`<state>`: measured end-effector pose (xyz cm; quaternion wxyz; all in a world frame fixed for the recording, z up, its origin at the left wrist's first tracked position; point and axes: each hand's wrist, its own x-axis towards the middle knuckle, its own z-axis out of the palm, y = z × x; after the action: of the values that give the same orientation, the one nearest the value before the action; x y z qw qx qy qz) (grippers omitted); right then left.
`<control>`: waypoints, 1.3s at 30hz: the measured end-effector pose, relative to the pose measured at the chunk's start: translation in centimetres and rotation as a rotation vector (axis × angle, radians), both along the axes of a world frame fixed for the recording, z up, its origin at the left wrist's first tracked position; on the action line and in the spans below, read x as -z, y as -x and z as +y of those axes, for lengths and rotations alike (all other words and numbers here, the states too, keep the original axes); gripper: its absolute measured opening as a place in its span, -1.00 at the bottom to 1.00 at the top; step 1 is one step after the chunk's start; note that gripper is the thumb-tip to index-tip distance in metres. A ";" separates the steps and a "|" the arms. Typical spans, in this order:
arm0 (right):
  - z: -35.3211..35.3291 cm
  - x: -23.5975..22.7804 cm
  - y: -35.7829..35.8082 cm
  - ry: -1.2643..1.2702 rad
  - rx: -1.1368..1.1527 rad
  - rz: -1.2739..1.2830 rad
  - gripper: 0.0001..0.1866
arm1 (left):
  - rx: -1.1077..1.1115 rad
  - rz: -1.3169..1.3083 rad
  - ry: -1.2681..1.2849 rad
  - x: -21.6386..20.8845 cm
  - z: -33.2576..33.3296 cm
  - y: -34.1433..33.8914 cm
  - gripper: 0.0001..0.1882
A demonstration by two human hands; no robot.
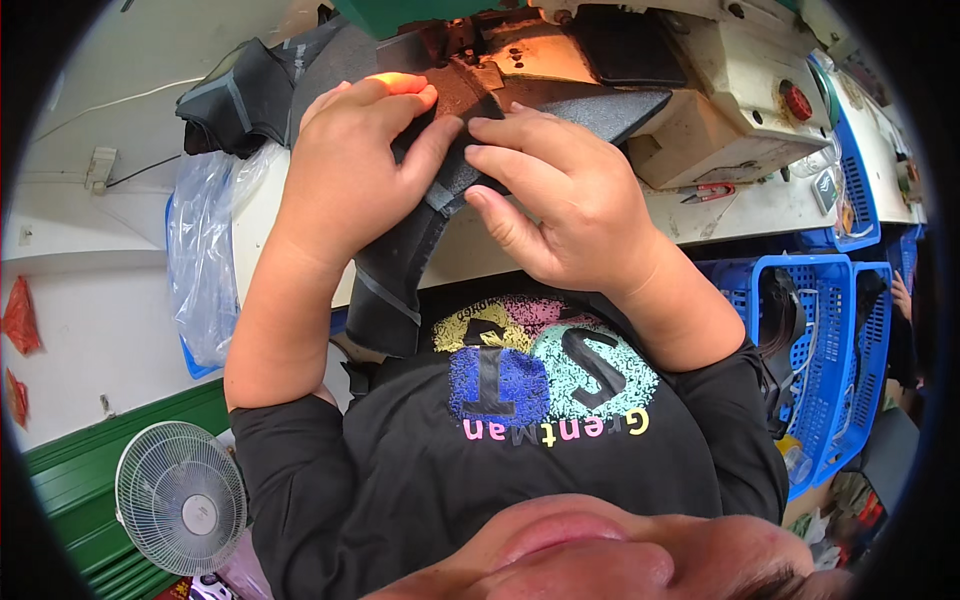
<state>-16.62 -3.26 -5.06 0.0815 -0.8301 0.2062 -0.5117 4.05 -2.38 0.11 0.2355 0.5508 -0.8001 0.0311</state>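
Observation:
A dark grey-black padded fabric piece (pixel 390 285) lies across the sewing machine's bed, and its long curved strip hangs over the table's near edge toward my shirt. My left hand (pixel 360 160) rests on the fabric, fingers stretched forward and thumb out toward the right. Across from it, my right hand (pixel 560 190) touches the fabric with its fingertips, fingers and thumb apart. Both hands are just in front of the sewing machine (pixel 540 50), where an orange light shines on the stitching area. The needle itself cannot be made out.
More black fabric pieces (pixel 245 95) are heaped at the left. Red-handled thread snips (pixel 710 192) lie on the white table (pixel 690 230) at right. Blue plastic baskets (pixel 838 350) stand lower right, near another person's hand (pixel 902 297). A white fan (pixel 180 490) is lower left.

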 end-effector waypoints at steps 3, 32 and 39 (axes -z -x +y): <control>-0.4 0.4 0.2 0.047 0.000 -0.005 -0.74 | 0.075 -0.159 0.007 -0.4 0.9 0.1 -0.53; 0.2 0.7 -0.5 0.178 0.145 0.180 -0.70 | -0.048 -0.216 -0.130 -0.5 -8.0 -4.7 -0.44; 0.9 0.7 -0.7 0.196 0.182 0.146 -0.68 | 0.119 0.007 0.052 0.5 -10.4 -6.9 -0.67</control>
<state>-15.93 -2.37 -5.77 -0.0616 -0.8470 0.2350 -0.4729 10.93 -12.76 -0.38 0.2537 0.4959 -0.8297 0.0359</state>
